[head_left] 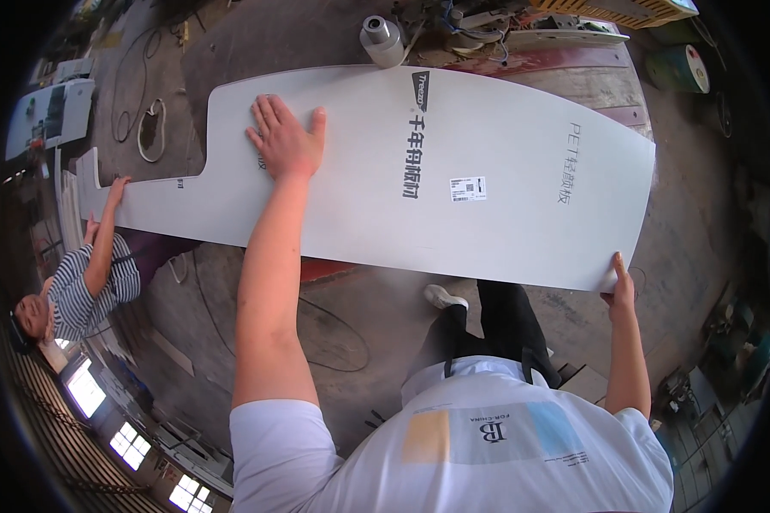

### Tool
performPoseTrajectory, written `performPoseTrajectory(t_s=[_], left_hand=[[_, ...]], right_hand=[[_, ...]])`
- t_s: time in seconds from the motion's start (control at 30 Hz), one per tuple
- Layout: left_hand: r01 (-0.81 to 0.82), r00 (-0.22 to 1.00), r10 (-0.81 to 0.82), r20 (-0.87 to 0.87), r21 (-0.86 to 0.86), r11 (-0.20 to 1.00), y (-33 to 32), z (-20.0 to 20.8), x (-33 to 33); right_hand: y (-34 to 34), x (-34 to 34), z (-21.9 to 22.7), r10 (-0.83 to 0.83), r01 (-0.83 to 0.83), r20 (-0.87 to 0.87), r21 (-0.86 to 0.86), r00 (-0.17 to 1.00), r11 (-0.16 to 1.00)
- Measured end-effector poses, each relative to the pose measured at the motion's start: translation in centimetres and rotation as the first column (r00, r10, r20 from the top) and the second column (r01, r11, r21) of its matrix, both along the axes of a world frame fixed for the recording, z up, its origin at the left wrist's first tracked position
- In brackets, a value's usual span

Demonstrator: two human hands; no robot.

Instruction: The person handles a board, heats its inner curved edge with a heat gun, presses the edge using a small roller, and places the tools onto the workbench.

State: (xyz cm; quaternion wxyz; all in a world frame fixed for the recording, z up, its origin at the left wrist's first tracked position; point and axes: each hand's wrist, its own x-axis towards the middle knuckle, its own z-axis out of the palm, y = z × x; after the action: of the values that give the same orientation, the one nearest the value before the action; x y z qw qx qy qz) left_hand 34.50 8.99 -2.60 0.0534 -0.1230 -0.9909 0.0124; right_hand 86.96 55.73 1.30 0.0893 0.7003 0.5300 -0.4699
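A large white board [351,184] with a notch cut out toward its left end stretches across the view in front of me. Its top face carries dark printing and a small white label [468,189]. My left hand [288,141] lies flat on the board, left of its middle, with the fingers spread. At the near right corner my right hand [621,289] grips the edge, thumb on top and the other fingers underneath. A co-worker's hand [118,188] touches the narrow left end of the board.
A grey metal cylinder [382,43] of a machine stands against the far edge. Beyond it are a red-and-grey worktop [573,58], cables and a yellow crate [612,10]. A green drum [683,68] stands at far right. The co-worker in a striped shirt [81,295] is at left.
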Motion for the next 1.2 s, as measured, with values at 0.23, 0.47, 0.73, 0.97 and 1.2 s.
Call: performPoseTrajectory(t_s=[0.23,0.47,0.73,0.97,1.2], left_hand=[[0.013,0.999,-0.012,-0.032,0.027,1.000,-0.1,-0.7,0.0],[-0.016,1.000,0.016,0.001,0.023,1.000,0.4,0.2,-0.5],[0.156,0.955,-0.170,0.244,0.078,0.985,15.2,2.9,14.2],[0.113,0.975,-0.126,0.185,0.078,0.991,16.7,4.0,15.1],[0.109,0.979,-0.121,0.165,0.079,0.991,17.0,4.3,15.5]], right_hand=[[-0.1,-0.1,0.2,-0.020,0.019,-0.023,-0.021,1.000,1.000],[-0.7,-0.6,0.9,-0.074,0.072,-0.067,-0.031,0.995,0.997],[-0.7,-1.0,1.9,-0.042,0.041,-0.041,-0.038,0.998,0.998],[-0.5,-0.9,1.8,-0.078,0.072,-0.117,-0.057,0.990,0.996],[-0.2,-1.5,3.2,-0.013,0.004,-0.090,-0.091,0.996,0.996]])
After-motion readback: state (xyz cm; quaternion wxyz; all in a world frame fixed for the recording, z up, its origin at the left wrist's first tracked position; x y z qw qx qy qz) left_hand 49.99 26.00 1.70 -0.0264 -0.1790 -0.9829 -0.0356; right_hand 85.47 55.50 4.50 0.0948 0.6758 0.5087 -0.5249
